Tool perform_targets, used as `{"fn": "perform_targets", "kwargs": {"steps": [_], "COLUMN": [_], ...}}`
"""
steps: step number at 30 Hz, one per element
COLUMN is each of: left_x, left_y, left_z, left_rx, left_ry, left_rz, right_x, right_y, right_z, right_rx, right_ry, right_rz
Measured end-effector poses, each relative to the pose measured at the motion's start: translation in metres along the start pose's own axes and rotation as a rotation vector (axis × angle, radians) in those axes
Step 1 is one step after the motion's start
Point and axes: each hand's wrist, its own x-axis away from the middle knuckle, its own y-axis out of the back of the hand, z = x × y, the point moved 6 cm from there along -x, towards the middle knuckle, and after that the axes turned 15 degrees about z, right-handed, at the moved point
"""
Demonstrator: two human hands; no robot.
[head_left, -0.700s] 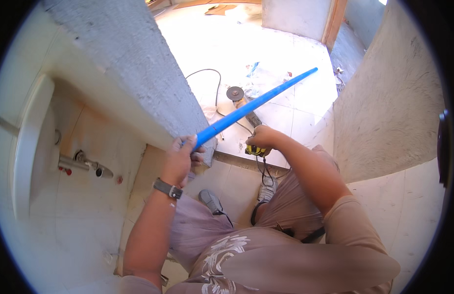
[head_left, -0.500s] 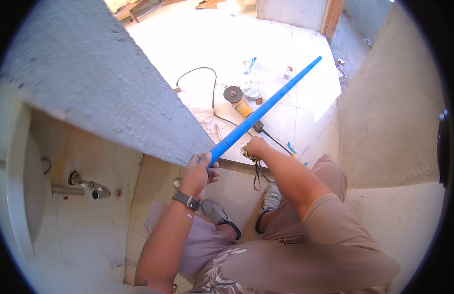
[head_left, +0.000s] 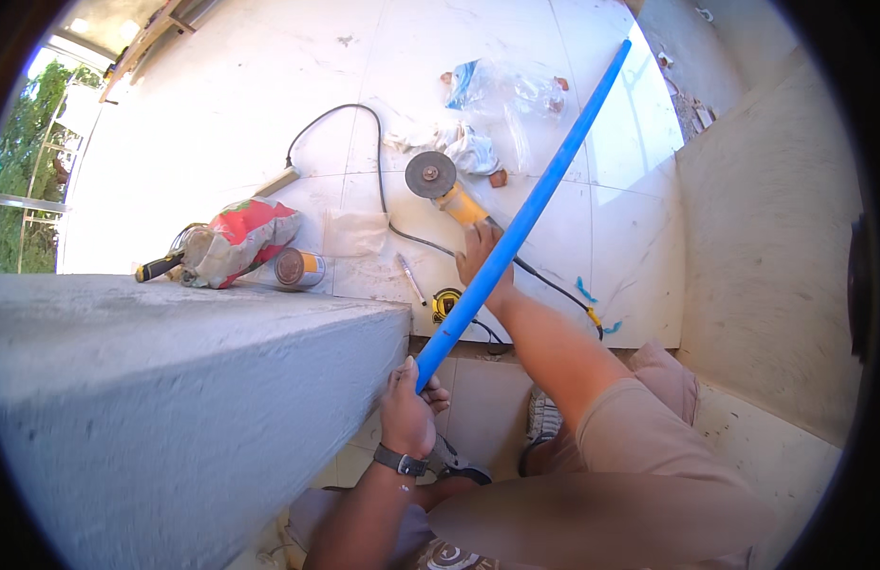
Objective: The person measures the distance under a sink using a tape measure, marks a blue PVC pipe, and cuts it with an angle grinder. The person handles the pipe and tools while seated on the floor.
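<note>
A long blue pipe [head_left: 544,195] slants from my left hand up toward the far right. My left hand [head_left: 408,413], with a watch on its wrist, is closed round the pipe's near end. Beneath the pipe, my right hand [head_left: 478,255] is at the body of a yellow angle grinder [head_left: 460,203], its fingers curled on it; the pipe hides part of this hand. The grinder lies on the tiled floor with its dark disc [head_left: 430,175] pointing away to the left. A yellow and black tape measure [head_left: 446,305] rests on the floor just left of the pipe.
A rough grey wall top [head_left: 193,313] fills the left. Beyond it are a red and white bag [head_left: 240,242] and a can on its side [head_left: 298,269]. A pen [head_left: 411,279], plastic wrapping [head_left: 516,90] and the grinder's black cord [head_left: 381,171] lie on the floor.
My right hand has let go of the tape measure, now on the floor, and moved forward to the grinder. The pipe stays in my left hand. The view has shifted, showing more floor.
</note>
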Motion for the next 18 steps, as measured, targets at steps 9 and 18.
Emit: {"fn": "perform_targets", "kwargs": {"steps": [9, 18], "left_x": [-0.005, 0.065], "left_y": [-0.03, -0.075], "left_z": [-0.028, -0.07], "left_rx": [-0.097, -0.281], "left_ry": [-0.045, -0.418], "left_rz": [0.147, 0.258], "right_x": [-0.072, 0.017], "right_y": [-0.029, 0.078], "right_z": [-0.064, -0.09], "right_rx": [0.001, -0.108], "right_ry": [-0.243, -0.277], "right_rz": [0.565, 0.693]}}
